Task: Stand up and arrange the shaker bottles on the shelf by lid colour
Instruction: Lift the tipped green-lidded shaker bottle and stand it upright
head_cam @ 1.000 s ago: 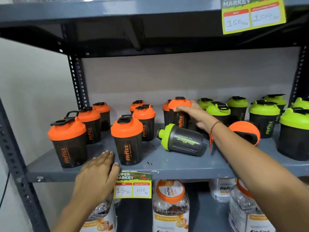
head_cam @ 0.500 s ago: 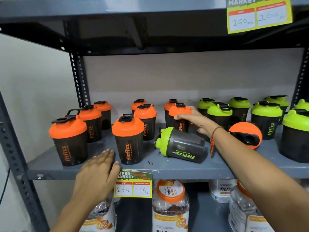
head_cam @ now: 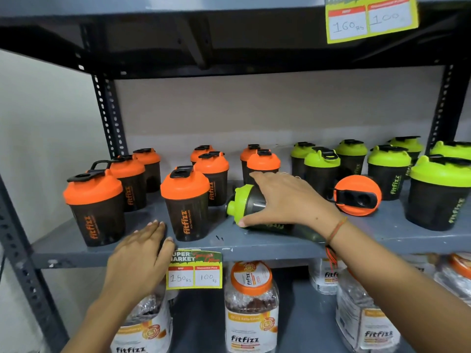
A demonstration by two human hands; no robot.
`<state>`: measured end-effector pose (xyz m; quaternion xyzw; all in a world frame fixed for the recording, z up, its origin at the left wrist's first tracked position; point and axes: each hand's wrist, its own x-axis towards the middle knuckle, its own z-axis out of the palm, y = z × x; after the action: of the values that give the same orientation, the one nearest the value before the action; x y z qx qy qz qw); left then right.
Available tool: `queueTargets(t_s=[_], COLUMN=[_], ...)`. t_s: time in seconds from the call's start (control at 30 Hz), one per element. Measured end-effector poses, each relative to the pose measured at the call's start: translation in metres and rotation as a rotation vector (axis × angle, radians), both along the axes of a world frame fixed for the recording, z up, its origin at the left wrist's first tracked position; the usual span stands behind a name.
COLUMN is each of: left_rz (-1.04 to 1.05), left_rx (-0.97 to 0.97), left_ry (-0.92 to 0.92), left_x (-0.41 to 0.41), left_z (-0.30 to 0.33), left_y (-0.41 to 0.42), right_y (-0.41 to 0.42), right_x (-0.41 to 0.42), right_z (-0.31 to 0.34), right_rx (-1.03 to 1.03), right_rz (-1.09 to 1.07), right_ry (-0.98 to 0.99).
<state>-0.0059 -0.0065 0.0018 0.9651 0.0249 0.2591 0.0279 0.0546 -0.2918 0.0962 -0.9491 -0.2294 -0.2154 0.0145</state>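
Once it had left the upright orange-lidded bottle [head_cam: 262, 164], the right hand [head_cam: 285, 200] dropped onto the fallen green-lidded shaker [head_cam: 244, 203], fingers curling around its smooth dark barrel, probably to stand it among the green group. Spread flat, the left hand [head_cam: 140, 256] stayed on the grey metal shelf [head_cam: 254, 242] edge; another orange-lidded shaker [head_cam: 356, 194] lay toppled nearby.

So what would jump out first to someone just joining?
A green-lid shaker lies toppled mid-shelf with the right hand on it. Right of it an orange-lid shaker lies tipped among the green ones. The left hand rests flat on the shelf edge.
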Motion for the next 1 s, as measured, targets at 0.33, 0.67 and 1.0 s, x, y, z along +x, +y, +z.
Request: queueTargets(t_s=[0.33,0.67,1.0], left_rz=[-0.005,-0.03,-0.047], left_rx=[-0.005,0.0,0.01], left_ry=[0.029,0.028,0.033], left_x=[-0.001,-0.001,-0.001], left_z=[0.001,0.003,0.005], left_y=[0.0,0.001,0.002], right_y=[-0.007,-0.058,-0.091], right_x=[0.019,0.004,-0.008], right_z=[-0.001,-0.008,-0.03], right_rx=[0.07,1.012,1.246], right_rz=[-0.033,0.066,-0.047], right_ry=[0.175,0.213,0.047])
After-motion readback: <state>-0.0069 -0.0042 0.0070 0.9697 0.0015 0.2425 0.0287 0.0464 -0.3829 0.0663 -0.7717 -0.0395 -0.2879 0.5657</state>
